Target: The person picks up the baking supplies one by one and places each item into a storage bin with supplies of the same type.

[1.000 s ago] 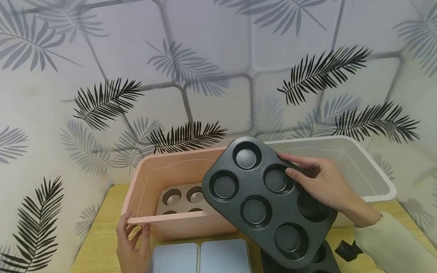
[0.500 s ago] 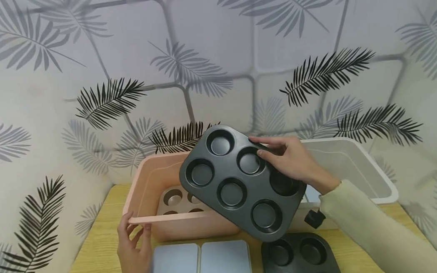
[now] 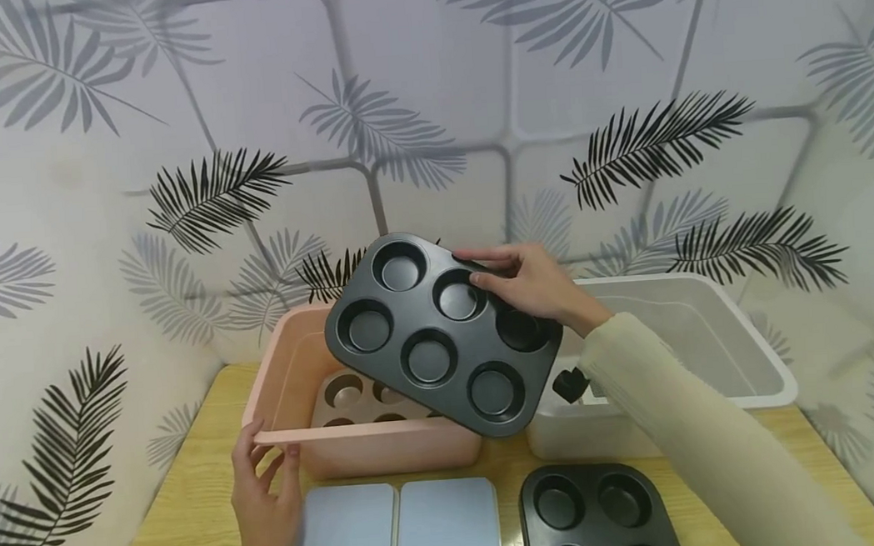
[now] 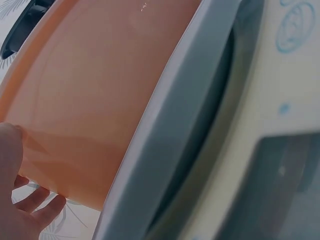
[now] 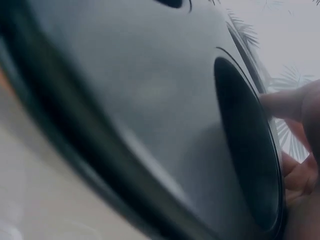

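Right hand (image 3: 536,288): its grip holds the black muffin pan (image 3: 441,335) by the far edge, thumb under and fingers over — the pan is in the air, tilted, above the pink tub (image 3: 293,382).
Left hand (image 3: 264,492): fingers curled on the front rim of the pink tub, near its left corner.
Pink tub: it stands on the tabletop (image 3: 196,505); a beige muffin pan (image 3: 354,393) already lies on its bottom.
White tub (image 3: 712,348): just beside the pink one, to the right.
Near edge of tabletop: two grey flat trays (image 3: 396,530) side by side, and a second black muffin pan (image 3: 594,514) to their right.
Step in hand: I judge that the lifted pan is being carried over the pink tub, not yet put down.
Next move: probably to make the pan level and lower it inside the walls, on top of the beige one — the left hand steadying the tub.
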Available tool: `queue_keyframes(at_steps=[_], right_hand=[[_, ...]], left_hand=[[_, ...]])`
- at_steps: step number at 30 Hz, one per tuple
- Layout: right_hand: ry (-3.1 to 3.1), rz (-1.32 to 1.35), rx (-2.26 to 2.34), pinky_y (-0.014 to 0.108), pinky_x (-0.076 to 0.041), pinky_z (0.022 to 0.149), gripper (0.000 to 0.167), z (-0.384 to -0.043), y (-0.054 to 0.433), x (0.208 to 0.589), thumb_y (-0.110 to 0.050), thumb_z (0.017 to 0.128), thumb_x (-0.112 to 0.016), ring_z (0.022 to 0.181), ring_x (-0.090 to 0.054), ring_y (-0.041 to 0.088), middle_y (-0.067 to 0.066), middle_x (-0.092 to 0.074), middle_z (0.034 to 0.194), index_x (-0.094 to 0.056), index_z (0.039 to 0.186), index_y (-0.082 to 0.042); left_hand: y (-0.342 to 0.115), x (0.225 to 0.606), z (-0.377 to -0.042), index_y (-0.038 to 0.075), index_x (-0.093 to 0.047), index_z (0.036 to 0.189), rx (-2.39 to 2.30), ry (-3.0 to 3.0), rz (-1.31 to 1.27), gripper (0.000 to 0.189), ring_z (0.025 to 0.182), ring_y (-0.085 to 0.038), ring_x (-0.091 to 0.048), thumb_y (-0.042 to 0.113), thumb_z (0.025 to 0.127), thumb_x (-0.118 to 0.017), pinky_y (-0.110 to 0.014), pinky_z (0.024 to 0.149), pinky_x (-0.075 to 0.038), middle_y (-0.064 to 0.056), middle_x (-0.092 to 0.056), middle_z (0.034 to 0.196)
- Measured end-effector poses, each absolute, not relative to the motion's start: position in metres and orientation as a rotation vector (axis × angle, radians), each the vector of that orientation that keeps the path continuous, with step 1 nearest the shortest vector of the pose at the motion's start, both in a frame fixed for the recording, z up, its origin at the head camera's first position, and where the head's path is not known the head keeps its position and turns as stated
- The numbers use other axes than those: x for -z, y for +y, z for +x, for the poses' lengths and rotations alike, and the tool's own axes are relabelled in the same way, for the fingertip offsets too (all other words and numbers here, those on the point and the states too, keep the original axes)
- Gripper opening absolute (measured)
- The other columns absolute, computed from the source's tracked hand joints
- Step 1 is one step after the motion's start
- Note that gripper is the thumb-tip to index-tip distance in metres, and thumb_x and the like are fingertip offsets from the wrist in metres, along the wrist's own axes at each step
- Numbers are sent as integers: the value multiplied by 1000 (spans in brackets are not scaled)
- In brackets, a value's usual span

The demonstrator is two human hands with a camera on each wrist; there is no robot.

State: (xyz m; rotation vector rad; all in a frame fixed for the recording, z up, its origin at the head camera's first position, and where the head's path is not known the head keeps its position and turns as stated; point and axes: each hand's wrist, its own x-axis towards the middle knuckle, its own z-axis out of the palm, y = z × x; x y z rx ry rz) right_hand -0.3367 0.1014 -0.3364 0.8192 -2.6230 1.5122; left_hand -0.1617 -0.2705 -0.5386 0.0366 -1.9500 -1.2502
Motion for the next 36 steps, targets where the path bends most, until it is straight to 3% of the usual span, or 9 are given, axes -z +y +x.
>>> queue_keyframes(at_steps=[6, 9, 15, 22, 24, 26, 29, 32, 36], right_hand=[[-2525, 866, -1536, 17, -51, 87, 41, -351, 85, 336, -21, 105, -73, 107, -71, 9, 5, -80, 131, -73, 145, -26], [-2494, 856, -1552, 20, -49, 87, 40, -356, 76, 337, -20, 105, -73, 102, -68, 10, 5, -80, 131, -73, 145, -28], [-2452, 895, -1585, 27, -56, 95, 41, -359, 58, 339, -18, 106, -71, 118, -76, 20, 6, -79, 136, -72, 147, -27], [-2439, 994, -1438, 27, -55, 91, 41, -361, 39, 343, -13, 106, -70, 133, -71, 21, 2, -73, 147, -74, 145, -26], [-2451, 1010, -1396, 26, -51, 83, 41, -361, 33, 345, -12, 105, -71, 121, -74, 17, 3, -73, 146, -75, 143, -26], [-2474, 1023, -1351, 24, -48, 74, 42, -360, 29, 348, -12, 104, -72, 94, -72, 15, 5, -75, 143, -75, 143, -27], [-2511, 1038, -1309, 23, -38, 60, 42, -359, 23, 352, -12, 105, -72, 60, -45, 13, 7, -77, 139, -75, 144, -28], [-2560, 1049, -1259, 23, -34, 54, 42, -357, 17, 356, -16, 106, -71, 48, -28, 10, 8, -77, 139, -73, 145, -31], [-2641, 1057, -1182, 22, -35, 53, 41, -352, 10, 359, -20, 107, -70, 45, -22, 8, 10, -74, 144, -72, 146, -35]], left_hand=[[-269, 539, -161, 5, -50, 158, 1230, -1980, 80, 63, 121, 5, -59, -7, 100, -72, -3, 95, -54, -13, -60, 142], [-270, 539, -161, 5, -50, 158, 1235, -1985, 89, 63, 122, 5, -59, -6, 100, -72, -3, 95, -54, -10, -60, 143], [-271, 540, -160, 4, -51, 158, 1231, -1977, 86, 65, 122, 5, -59, -9, 98, -73, -3, 96, -54, 1, -58, 142], [-271, 542, -162, 5, -50, 158, 1220, -1994, 95, 68, 122, 6, -58, -9, 97, -75, -2, 96, -52, -8, -60, 143], [-270, 541, -161, 6, -50, 159, 1219, -2001, 105, 68, 122, 6, -58, -8, 98, -75, -2, 96, -52, -10, -61, 144], [-270, 540, -160, 7, -50, 159, 1216, -2009, 115, 67, 121, 6, -57, -7, 99, -74, -2, 96, -52, -10, -61, 144], [-269, 539, -160, 7, -49, 159, 1213, -2013, 116, 65, 122, 6, -57, -6, 100, -73, -3, 97, -52, -11, -61, 145], [-270, 539, -161, 7, -49, 159, 1216, -2006, 107, 66, 123, 7, -56, -6, 100, -73, -2, 97, -52, -12, -60, 145], [-270, 540, -162, 6, -50, 159, 1215, -1999, 108, 66, 122, 9, -55, -7, 98, -74, -1, 96, -51, -14, -61, 145]])
